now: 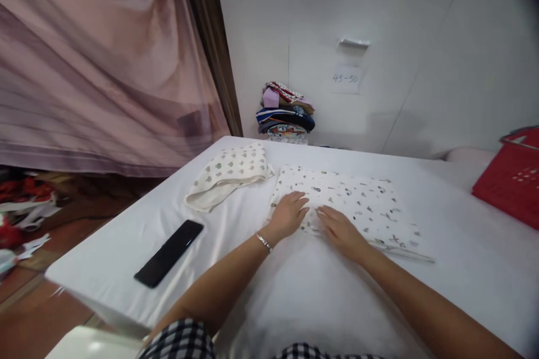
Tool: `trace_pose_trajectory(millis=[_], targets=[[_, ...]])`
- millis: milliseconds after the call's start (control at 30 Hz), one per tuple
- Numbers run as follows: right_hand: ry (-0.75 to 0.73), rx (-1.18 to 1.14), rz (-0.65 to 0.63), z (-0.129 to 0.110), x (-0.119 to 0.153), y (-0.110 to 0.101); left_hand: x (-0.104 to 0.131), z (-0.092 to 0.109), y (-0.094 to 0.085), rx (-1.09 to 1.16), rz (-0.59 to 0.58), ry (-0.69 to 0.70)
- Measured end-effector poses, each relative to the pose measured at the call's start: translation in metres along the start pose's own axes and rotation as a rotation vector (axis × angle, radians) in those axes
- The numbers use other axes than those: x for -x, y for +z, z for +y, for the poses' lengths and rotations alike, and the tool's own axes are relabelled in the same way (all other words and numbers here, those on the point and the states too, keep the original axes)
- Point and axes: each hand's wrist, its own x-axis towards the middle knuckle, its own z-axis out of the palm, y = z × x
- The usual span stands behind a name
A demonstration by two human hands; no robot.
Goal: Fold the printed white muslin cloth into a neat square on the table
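A white cloth with small scattered prints (357, 196) lies folded into a flat rectangle in front of me. My left hand (290, 213) rests on its near left part, palm down with the fingers stretched out. Close beside it, my right hand (339, 230) lies on the near edge of the same cloth, fingers extended. Neither hand grips anything. To the left sits a second cream cloth with green prints (231, 171), loosely folded with its near edge curled over.
A black phone (169, 253) lies on the white-covered table (113, 252) at left. Behind the table, folded clothes (286, 115) are stacked against the wall. A red basket (511, 179) stands at the right edge. Pink curtain (105, 56) hangs at left.
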Motion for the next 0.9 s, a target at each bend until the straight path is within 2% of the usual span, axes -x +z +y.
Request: trace_pose_trajectory(millis=[100, 167, 233, 333, 400, 500, 567, 667, 767, 900], targets=[[0.032, 0.061, -0.122, -0.006, -0.002, 0.019, -0.003, 0.000, 0.019, -0.134, -0.135, -0.110], [0.047, 0.052, -0.193, -0.010, 0.002, 0.023, 0.002, -0.004, 0.028, -0.187, -0.193, -0.162], [0.072, -0.008, -0.263, -0.013, 0.005, 0.016, 0.006, -0.009, 0.030, -0.196, -0.225, -0.185], [0.163, -0.089, -0.288, -0.007, 0.006, -0.011, -0.001, -0.013, 0.024, -0.139, -0.318, -0.238], [0.251, -0.067, -0.225, 0.010, 0.005, -0.031, -0.012, -0.017, 0.016, -0.084, -0.378, -0.304], [0.386, 0.082, -0.095, 0.054, 0.010, -0.051, -0.027, -0.024, 0.009, -0.113, -0.340, -0.370], [0.495, 0.216, -0.043, 0.088, 0.019, -0.055, -0.030, -0.029, 0.009, -0.188, -0.314, -0.371], [0.713, 0.315, -0.071, 0.128, 0.040, -0.051, -0.024, -0.035, 0.014, -0.235, -0.350, -0.379], [0.730, 0.322, -0.079, 0.144, 0.055, -0.045, -0.019, -0.038, 0.017, -0.243, -0.358, -0.382], [0.710, 0.298, -0.093, 0.143, 0.056, -0.047, -0.024, -0.038, 0.012, -0.232, -0.432, -0.426]])
